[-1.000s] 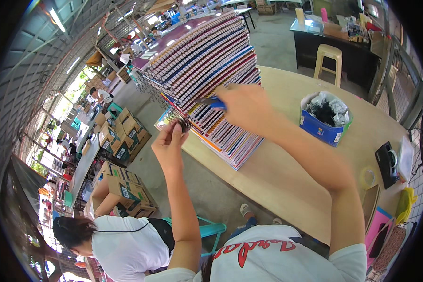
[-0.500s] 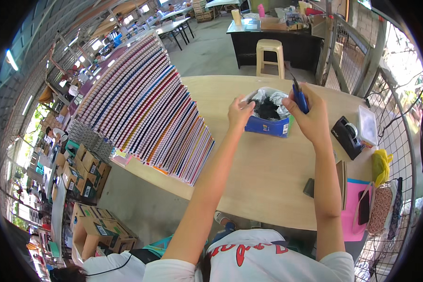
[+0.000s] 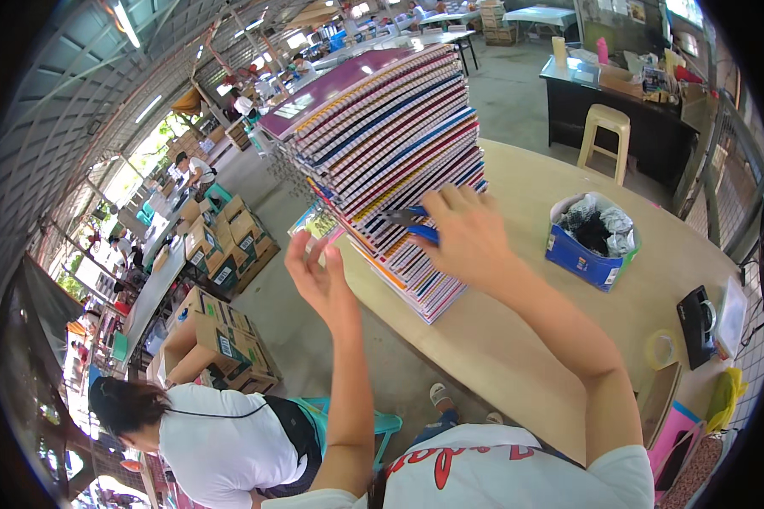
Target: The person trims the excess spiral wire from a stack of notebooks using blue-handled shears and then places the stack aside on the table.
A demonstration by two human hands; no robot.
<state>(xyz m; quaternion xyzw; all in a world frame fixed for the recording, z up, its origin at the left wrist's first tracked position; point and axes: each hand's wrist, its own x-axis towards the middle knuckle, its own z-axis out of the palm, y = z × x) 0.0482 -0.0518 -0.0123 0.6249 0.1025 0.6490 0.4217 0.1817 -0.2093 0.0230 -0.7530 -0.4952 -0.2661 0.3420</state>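
Observation:
A tall stack of spiral-bound notebooks [image 3: 399,144] stands on the table's left part, its many coil edges in mixed colours. My right hand [image 3: 474,233] is closed around a pair of blue-handled pliers [image 3: 420,227] in front of the stack, with the metal jaws pointing left toward the notebooks' edges. My left hand [image 3: 321,280] is raised at the stack's lower left corner, holding nothing, fingers loosely bent and apart. Whether either hand touches a notebook, I cannot tell. A blue box [image 3: 581,259] to the right holds crumpled plastic and a dark tangle of wire-like scraps.
On the table's [image 3: 518,339] right side lie a black tape dispenser [image 3: 696,327], a clear plastic container [image 3: 732,316] and a yellow bag [image 3: 725,399]. A person in a white shirt [image 3: 229,441] sits close at my lower left. Cardboard boxes [image 3: 221,339] stand on the left.
The view has swung left. Both hands have moved from the blue box over to the notebook stack, and the pliers have travelled along in my right hand.

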